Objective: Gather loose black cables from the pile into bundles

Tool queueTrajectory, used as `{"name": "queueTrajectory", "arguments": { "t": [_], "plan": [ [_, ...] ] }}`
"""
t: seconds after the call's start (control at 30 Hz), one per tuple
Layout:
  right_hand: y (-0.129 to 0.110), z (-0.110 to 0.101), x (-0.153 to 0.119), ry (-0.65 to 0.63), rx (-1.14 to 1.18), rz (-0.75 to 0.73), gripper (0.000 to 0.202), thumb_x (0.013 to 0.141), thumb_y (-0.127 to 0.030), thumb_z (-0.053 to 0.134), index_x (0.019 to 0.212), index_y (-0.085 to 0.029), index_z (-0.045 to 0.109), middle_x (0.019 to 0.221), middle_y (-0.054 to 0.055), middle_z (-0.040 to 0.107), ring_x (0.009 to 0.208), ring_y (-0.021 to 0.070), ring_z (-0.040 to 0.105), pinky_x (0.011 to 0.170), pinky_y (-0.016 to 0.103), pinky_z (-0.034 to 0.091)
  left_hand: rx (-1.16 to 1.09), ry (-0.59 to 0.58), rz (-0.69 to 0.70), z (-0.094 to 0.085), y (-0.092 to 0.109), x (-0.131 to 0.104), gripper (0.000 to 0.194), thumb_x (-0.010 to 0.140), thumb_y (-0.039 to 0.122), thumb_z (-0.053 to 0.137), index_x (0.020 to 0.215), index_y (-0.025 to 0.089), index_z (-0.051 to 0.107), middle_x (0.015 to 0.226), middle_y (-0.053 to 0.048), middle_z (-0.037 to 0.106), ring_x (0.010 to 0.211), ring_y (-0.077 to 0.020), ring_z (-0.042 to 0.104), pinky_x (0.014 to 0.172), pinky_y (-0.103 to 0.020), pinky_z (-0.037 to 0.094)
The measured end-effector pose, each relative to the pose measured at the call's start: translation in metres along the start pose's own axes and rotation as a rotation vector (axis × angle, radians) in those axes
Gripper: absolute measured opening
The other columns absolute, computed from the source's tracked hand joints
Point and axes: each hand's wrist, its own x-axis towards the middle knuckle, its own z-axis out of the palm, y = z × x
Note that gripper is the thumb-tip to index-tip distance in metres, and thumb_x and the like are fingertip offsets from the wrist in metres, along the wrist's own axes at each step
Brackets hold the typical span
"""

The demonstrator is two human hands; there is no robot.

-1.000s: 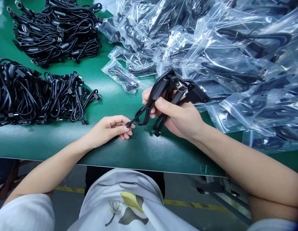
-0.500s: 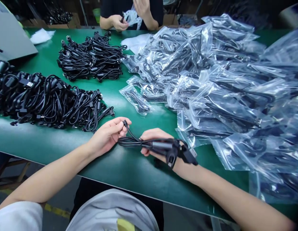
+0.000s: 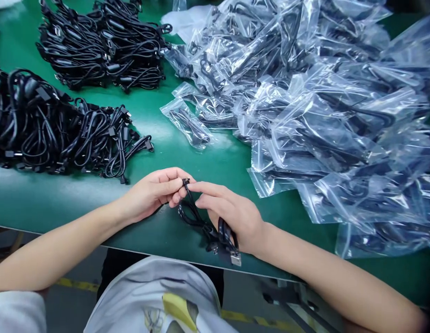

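Note:
A coiled black USB cable [image 3: 190,213] hangs between my hands over the near part of the table. My left hand [image 3: 154,194] pinches its small black connector end between thumb and fingers. With the index finger stretched to that connector, my right hand [image 3: 236,215] holds the bundled part of the cable in its curled lower fingers. Below the right palm the metal USB plug [image 3: 236,258] sticks out, near the table's front edge. The lower fingers of the right hand are partly hidden.
On the green table [image 3: 145,113], a long heap of black cables [image 3: 62,129] lies at left. Behind it is another cable pile [image 3: 107,46]. Clear bags with cables [image 3: 305,115] cover the right side. One small bagged cable [image 3: 189,122] lies just beyond my hands.
My right hand has turned the cable bundle downward and brought its index finger to the connector in my left hand. The view has tilted down; the person opposite is out of sight.

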Motion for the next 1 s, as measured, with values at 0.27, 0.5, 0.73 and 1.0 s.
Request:
{"name": "queueTrajectory", "arguments": {
  "t": [0.27, 0.5, 0.73, 1.0],
  "plan": [
    [0.0027, -0.0001, -0.0017, 0.0, -0.059, 0.014, 0.021, 0.095, -0.003, 0.045, 0.111, -0.013, 0.056, 0.123, 0.024, 0.069, 0.119, 0.0213, 0.066, 0.091, 0.032, 0.061, -0.023, -0.014, 0.016, -0.0012, -0.0023, 0.0009, 0.023, 0.08, 0.03, 0.08, 0.091, 0.012, 0.072, 0.07, 0.0, 0.064, 0.056, -0.0051, 0.053, 0.049, -0.013, 0.04],
    [0.0014, 0.0002, 0.0003, -0.011, -0.077, 0.004, 0.018, 0.099, -0.008, 0.042, 0.109, -0.011, 0.056, 0.122, 0.026, 0.069, 0.119, 0.0231, 0.067, 0.091, 0.033, 0.061, -0.034, -0.019, 0.02, -0.0014, -0.0017, 0.0005, 0.024, 0.078, 0.03, 0.083, 0.09, 0.012, 0.073, 0.069, -0.001, 0.067, 0.056, -0.0049, 0.058, 0.049, -0.012, 0.045],
    [-0.0004, -0.002, 0.0024, -0.018, -0.105, -0.012, 0.018, 0.099, -0.008, 0.039, 0.107, -0.011, 0.055, 0.117, 0.024, 0.071, 0.109, 0.0232, 0.072, 0.079, 0.028, 0.062, 0.046, -0.024, 0.042, 0.0008, 0.0001, -0.0002, 0.029, 0.077, 0.035, 0.083, 0.089, 0.011, 0.071, 0.068, -0.001, 0.068, 0.055, -0.0058, 0.059, 0.048, -0.013, 0.045],
    [-0.0008, -0.0032, 0.0028, -0.029, -0.069, 0.008, 0.02, 0.099, -0.009, 0.04, 0.112, -0.015, 0.054, 0.117, 0.017, 0.069, 0.116, 0.0197, 0.067, 0.084, 0.026, 0.062, 0.134, -0.064, 0.065, -0.0001, -0.0024, -0.0008, 0.029, 0.081, 0.037, 0.08, 0.091, 0.011, 0.07, 0.071, -0.001, 0.068, 0.058, -0.0064, 0.059, 0.051, -0.014, 0.046]
  ]
}}
